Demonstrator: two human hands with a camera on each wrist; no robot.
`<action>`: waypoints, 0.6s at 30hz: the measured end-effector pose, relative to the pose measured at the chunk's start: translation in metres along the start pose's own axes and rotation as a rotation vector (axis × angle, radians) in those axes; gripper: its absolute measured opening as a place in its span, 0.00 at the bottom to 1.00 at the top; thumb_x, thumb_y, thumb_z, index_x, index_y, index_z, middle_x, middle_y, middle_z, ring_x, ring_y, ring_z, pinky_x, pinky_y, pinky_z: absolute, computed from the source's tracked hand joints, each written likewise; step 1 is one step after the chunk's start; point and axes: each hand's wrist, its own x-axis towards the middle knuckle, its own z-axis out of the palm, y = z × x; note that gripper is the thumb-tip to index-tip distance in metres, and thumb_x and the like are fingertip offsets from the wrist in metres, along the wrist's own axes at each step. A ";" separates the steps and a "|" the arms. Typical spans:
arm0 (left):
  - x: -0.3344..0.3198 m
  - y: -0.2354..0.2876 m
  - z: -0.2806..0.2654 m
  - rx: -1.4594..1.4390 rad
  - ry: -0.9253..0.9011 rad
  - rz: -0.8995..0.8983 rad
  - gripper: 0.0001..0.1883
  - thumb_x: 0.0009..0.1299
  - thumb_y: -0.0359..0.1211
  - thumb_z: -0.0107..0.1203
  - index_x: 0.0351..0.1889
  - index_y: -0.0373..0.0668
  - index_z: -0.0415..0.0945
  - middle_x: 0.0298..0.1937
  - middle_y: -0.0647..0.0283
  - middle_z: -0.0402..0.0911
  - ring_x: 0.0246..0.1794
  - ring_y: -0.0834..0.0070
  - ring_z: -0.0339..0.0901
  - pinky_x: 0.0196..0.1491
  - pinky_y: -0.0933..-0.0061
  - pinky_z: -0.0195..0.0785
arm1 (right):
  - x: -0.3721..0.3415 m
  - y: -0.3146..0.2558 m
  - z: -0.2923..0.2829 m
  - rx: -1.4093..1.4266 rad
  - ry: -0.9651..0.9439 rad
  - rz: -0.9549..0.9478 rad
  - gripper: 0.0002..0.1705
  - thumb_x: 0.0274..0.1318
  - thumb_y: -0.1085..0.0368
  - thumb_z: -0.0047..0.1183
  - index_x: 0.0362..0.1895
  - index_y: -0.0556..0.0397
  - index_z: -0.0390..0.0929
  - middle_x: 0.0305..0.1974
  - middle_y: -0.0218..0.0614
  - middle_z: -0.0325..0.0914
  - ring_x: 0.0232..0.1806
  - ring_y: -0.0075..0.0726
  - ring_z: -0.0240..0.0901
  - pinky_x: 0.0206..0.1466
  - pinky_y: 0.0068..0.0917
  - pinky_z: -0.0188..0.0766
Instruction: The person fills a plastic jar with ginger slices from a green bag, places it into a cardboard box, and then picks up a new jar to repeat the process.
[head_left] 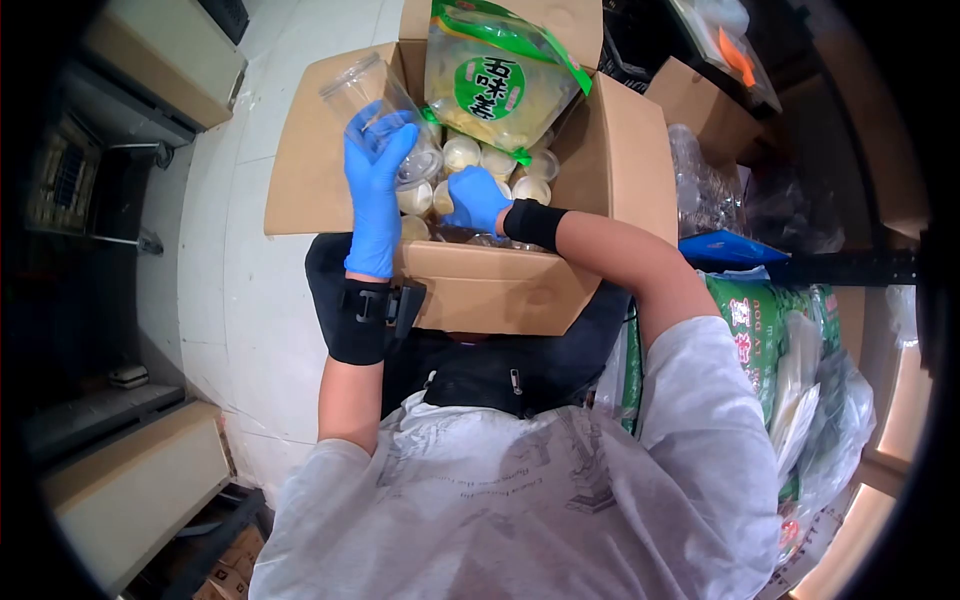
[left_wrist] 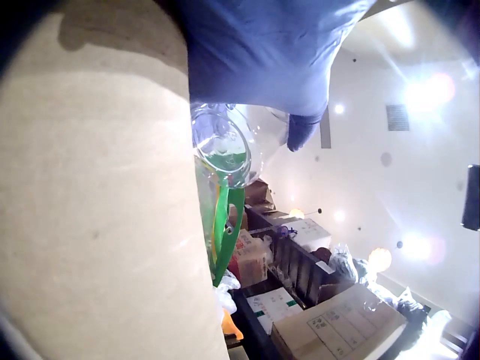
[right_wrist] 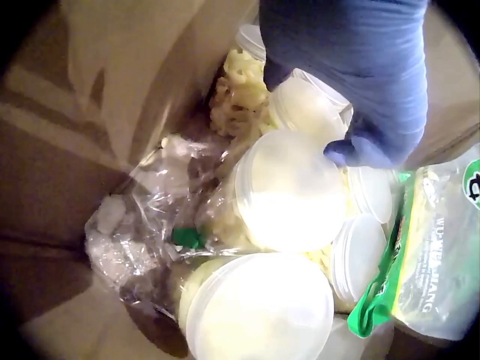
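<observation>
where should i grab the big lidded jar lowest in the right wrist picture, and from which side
Take the big jar by the edge of its round lid, probably from above, closing on opposite sides: the wide lid lies bare and faces the camera, while little of the body shows, with another lidded jar and crinkled clear plastic close beside it.

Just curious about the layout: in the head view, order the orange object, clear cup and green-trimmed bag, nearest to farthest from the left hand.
1. Clear cup, held in the left hand.
2. Green-trimmed bag, just to the hand's right.
3. Orange object, at upper right.
</observation>
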 end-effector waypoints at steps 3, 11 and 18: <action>0.000 0.004 0.001 0.022 0.018 -0.009 0.33 0.70 0.33 0.62 0.69 0.34 0.58 0.56 0.53 0.78 0.54 0.67 0.79 0.58 0.67 0.73 | 0.002 0.002 -0.007 -0.052 -0.076 0.058 0.24 0.36 0.45 0.71 0.27 0.53 0.84 0.28 0.45 0.82 0.33 0.54 0.79 0.40 0.45 0.72; -0.002 0.005 0.003 0.041 0.027 -0.055 0.36 0.68 0.36 0.64 0.70 0.34 0.59 0.59 0.54 0.75 0.59 0.69 0.74 0.60 0.69 0.70 | 0.006 0.017 -0.004 -0.139 0.031 -0.036 0.33 0.33 0.36 0.72 0.23 0.55 0.85 0.24 0.47 0.80 0.28 0.54 0.78 0.36 0.46 0.72; -0.003 0.008 0.004 0.039 0.054 -0.096 0.37 0.67 0.36 0.65 0.70 0.34 0.58 0.59 0.53 0.75 0.58 0.69 0.74 0.59 0.69 0.71 | -0.004 0.043 -0.039 -0.224 -0.302 0.039 0.30 0.26 0.36 0.75 0.23 0.49 0.86 0.23 0.40 0.80 0.28 0.48 0.79 0.34 0.42 0.69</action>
